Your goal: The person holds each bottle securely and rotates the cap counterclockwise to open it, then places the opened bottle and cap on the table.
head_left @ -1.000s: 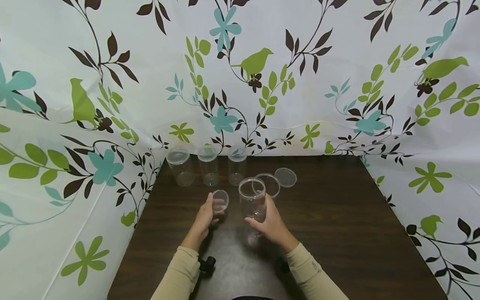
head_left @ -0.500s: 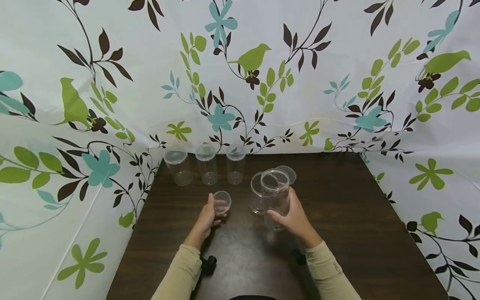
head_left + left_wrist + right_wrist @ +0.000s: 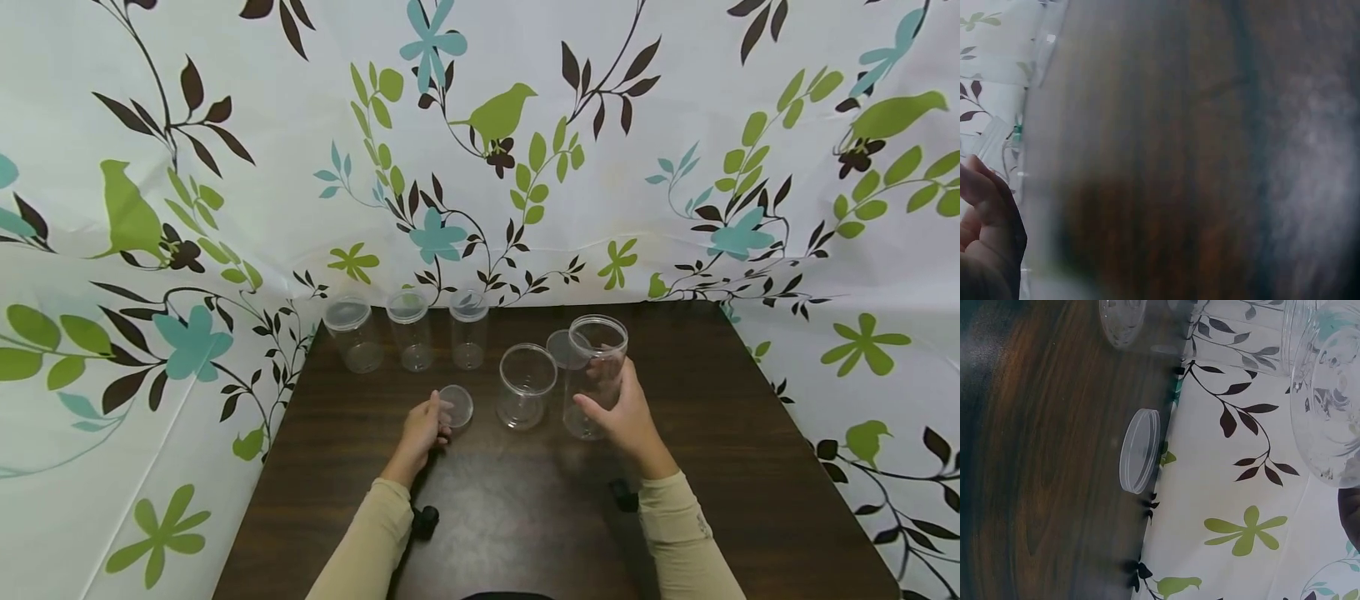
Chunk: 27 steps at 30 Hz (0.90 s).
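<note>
My right hand [image 3: 628, 421] grips a tall clear plastic jar [image 3: 588, 396] by its side, thumb toward me, upright with an uncovered mouth. In the right wrist view its round base [image 3: 1329, 400] shows at the right edge. To its left stands a second clear jar [image 3: 522, 410], uncovered too. My left hand [image 3: 420, 433] pinches a round clear lid [image 3: 459, 407] by its edge, tilted just above the table. The left wrist view catches only part of that hand [image 3: 991, 231] and is mostly blurred.
Another clear lid [image 3: 560, 346] lies on the dark wooden table [image 3: 720, 433], partly behind the gripped jar. Three lidded clear jars [image 3: 468, 337] stand in a row at the back left. A patterned white sheet [image 3: 615, 183] hangs behind and beside the table.
My right hand has carried its jar to the right and farther back, uncovering the second jar that it overlapped. My left hand has shifted slightly right with its lid.
</note>
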Tool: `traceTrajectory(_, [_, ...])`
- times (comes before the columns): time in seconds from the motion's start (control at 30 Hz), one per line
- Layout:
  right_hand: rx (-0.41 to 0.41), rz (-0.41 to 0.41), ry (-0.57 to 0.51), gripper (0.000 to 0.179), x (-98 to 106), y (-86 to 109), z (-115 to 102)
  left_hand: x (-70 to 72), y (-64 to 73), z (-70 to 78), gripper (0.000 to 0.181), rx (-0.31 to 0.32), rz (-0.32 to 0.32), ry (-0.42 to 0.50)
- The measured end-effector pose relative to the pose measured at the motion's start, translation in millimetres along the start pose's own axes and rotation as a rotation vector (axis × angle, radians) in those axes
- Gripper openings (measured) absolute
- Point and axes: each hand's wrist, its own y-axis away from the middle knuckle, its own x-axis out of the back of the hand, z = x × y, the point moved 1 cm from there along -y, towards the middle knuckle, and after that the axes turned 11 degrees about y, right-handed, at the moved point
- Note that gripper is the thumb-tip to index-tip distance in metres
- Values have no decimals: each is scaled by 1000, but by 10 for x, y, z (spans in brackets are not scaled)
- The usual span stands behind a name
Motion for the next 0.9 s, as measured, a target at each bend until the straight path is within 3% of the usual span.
traceTrajectory(0.2, [-4, 9, 32, 78, 23, -54, 9, -28, -62, -66, 52, 12, 33, 0])
traceTrajectory(0.4, [-43, 55, 149, 67, 98, -134, 104, -50, -84, -47, 42, -37, 50, -105])
traceTrajectory(0.57, [-99, 55, 111, 67, 108, -285, 242, -40, -81, -27, 41, -90, 97, -208])
traceTrajectory(0.77, [-172, 44, 103, 66, 63, -547, 490, -44, -58, 9, 47, -153, 120, -304])
traceTrajectory(0.9, [-214, 18, 132, 69, -24, -763, 859, -52, -33, 31, 53, -172, 92, -365])
